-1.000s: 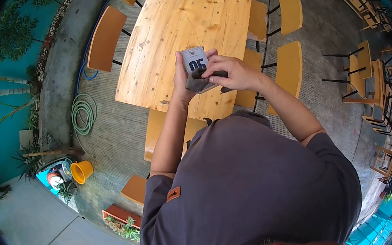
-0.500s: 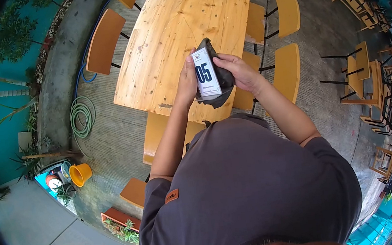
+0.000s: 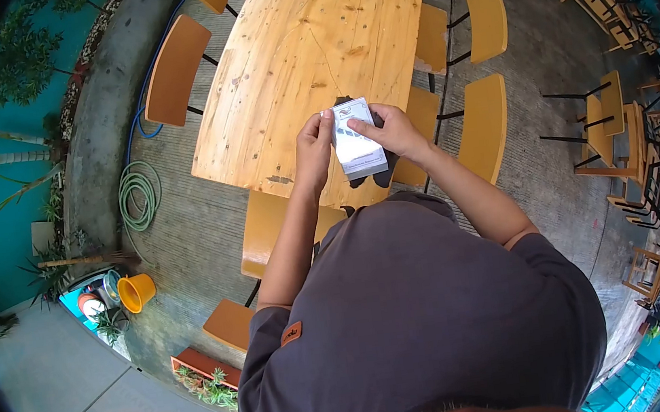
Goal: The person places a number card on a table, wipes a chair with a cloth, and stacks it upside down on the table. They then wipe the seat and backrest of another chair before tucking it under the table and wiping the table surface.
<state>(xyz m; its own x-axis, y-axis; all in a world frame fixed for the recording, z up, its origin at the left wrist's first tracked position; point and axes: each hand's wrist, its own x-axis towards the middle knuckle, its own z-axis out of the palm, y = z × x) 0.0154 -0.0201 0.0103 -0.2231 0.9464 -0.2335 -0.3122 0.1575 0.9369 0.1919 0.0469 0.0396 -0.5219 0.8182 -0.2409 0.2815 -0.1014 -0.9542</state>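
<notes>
A white table number sign (image 3: 359, 147) in a clear stand is held up over the near end of the wooden table (image 3: 290, 72). Glare washes out most of its printed face. My left hand (image 3: 314, 151) is closed on its left edge, thumb near the top corner. With its thumb across the sign's front, my right hand (image 3: 398, 131) grips the right side. A dark cloth (image 3: 382, 177) is bunched behind the sign, against my right hand, whose other fingers are mostly hidden.
A yellow chair (image 3: 484, 127) stands right of the table, and another chair (image 3: 264, 234) is tucked at its near end. An orange chair (image 3: 178, 70) is on the left. A coiled green hose (image 3: 139, 197) and yellow bucket (image 3: 136, 293) are on the floor at left.
The sign has tilted, so glare covers the number, and it sits slightly lower. My right thumb has moved onto its front. Less of the dark cloth shows now.
</notes>
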